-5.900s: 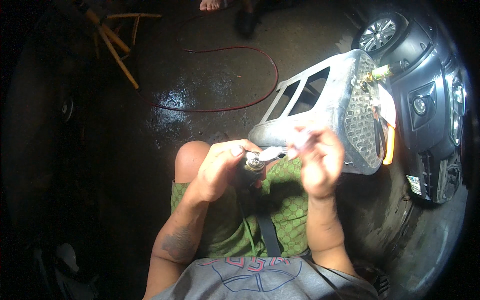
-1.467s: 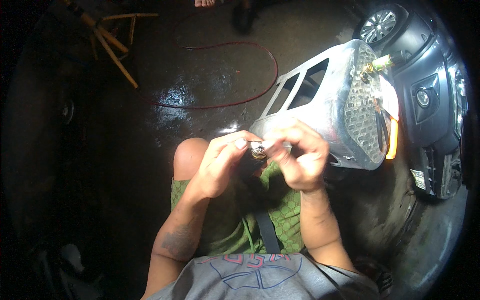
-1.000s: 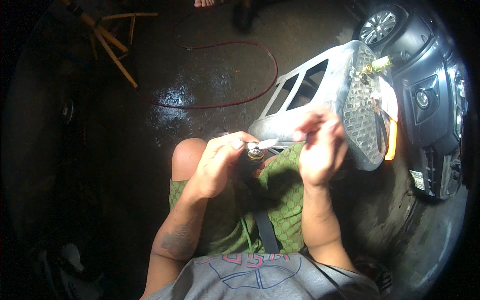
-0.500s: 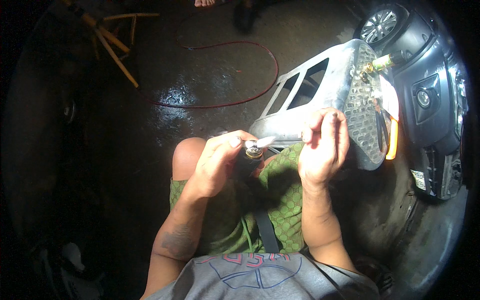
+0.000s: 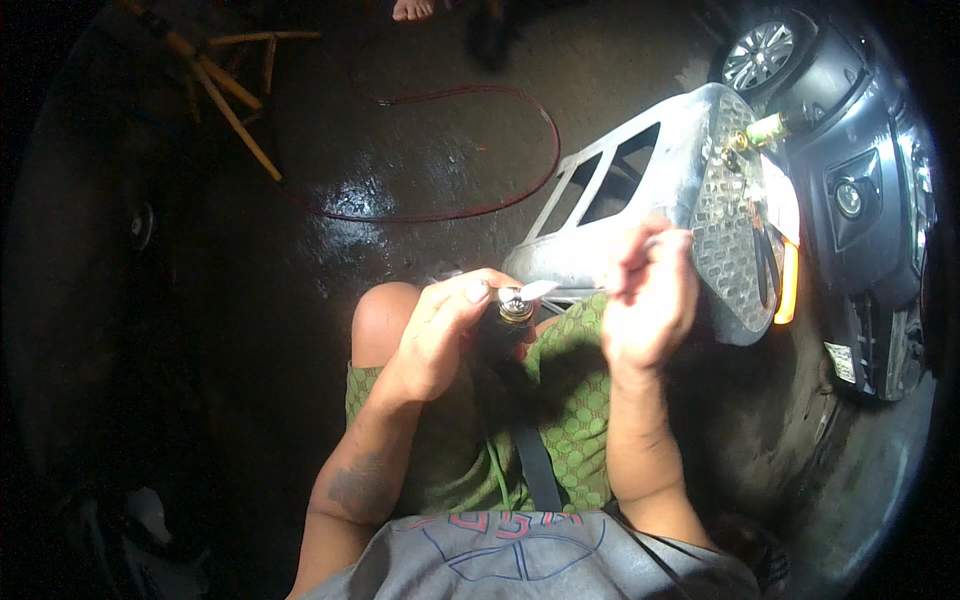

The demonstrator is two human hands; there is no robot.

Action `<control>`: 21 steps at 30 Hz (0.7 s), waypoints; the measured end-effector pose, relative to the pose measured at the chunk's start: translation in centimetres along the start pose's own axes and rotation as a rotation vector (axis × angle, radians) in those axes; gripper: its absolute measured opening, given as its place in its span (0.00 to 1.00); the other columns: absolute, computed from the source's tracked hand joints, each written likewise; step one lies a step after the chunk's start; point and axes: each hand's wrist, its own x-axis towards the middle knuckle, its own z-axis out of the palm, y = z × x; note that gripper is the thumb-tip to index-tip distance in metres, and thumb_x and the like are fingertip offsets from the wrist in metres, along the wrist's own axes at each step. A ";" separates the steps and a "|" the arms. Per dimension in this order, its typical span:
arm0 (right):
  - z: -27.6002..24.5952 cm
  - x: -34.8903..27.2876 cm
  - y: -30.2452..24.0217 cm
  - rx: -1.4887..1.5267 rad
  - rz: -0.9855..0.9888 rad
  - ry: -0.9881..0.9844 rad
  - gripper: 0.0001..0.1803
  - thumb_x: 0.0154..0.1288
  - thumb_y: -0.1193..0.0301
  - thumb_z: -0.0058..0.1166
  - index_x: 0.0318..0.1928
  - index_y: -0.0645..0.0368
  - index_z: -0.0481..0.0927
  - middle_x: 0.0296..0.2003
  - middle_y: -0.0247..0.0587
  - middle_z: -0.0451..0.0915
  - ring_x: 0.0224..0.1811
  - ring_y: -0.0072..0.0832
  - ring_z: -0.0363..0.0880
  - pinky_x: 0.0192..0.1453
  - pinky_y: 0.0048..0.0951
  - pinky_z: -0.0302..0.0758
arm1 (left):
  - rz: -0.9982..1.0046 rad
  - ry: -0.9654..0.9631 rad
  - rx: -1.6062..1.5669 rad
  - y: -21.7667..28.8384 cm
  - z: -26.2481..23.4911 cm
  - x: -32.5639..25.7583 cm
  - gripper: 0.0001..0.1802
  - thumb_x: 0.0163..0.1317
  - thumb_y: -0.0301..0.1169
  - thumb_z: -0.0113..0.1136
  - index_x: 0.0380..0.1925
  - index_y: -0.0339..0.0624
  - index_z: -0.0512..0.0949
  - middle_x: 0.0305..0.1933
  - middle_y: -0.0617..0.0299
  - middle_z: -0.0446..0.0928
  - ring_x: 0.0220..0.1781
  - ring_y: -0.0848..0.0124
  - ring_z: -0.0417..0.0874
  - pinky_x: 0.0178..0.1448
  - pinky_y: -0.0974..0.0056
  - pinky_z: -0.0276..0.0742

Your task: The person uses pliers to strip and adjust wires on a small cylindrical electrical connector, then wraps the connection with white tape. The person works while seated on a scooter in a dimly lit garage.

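In my left hand (image 5: 440, 335) is a dark, upright cylinder that looks like a vape (image 5: 515, 309), its top ringed in silver and gold. My fingers wrap its side, and the thumb lies by the top. From the metal top a white tuft, like cotton (image 5: 538, 290), sticks out to the right. My right hand (image 5: 650, 300) is raised just right of the tuft, fingers pinched together and smeared by motion. Whatever it holds is too small and blurred to make out. Both hands are above my lap in green patterned shorts (image 5: 570, 350).
Close on the right stands a pale plastic chair (image 5: 640, 200); on its textured seat are a yellow-green bottle (image 5: 766, 130), small parts and an orange-handled thing (image 5: 787, 285). Beyond is a dark grey car (image 5: 860, 190). A red hose (image 5: 440, 213) curves over the wet floor near a yellow stand (image 5: 240, 125).
The right hand's fingers have curled and turned, moving slightly. My left hand still holds the vape, and the tuft still points right. The whole view has shifted a little.
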 end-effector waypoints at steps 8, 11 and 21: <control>-3.2 -0.1 3.0 -0.263 0.057 -0.168 0.08 0.82 0.77 0.51 0.56 0.61 0.73 0.40 0.37 0.77 0.32 0.23 0.75 0.40 0.29 0.77 | 0.059 0.193 -0.091 -0.6 0.0 0.2 0.41 0.63 0.34 0.75 0.74 0.37 0.68 0.59 0.52 0.81 0.58 0.60 0.85 0.66 0.54 0.81; -3.9 -0.3 2.9 -0.242 0.045 -0.196 0.08 0.80 0.77 0.52 0.56 0.61 0.75 0.40 0.36 0.77 0.34 0.21 0.75 0.39 0.26 0.78 | 0.102 0.213 0.018 -0.8 0.2 0.0 0.42 0.66 0.20 0.68 0.79 0.36 0.62 0.66 0.53 0.77 0.65 0.62 0.81 0.73 0.53 0.76; 0.6 -2.7 2.1 -0.456 0.101 -0.499 0.42 0.71 0.60 0.75 0.75 0.68 0.69 0.57 0.45 0.81 0.51 0.26 0.84 0.57 0.32 0.83 | 0.437 0.410 0.844 -1.3 0.4 0.7 0.49 0.57 0.23 0.77 0.78 0.35 0.64 0.62 0.45 0.75 0.63 0.54 0.80 0.69 0.53 0.77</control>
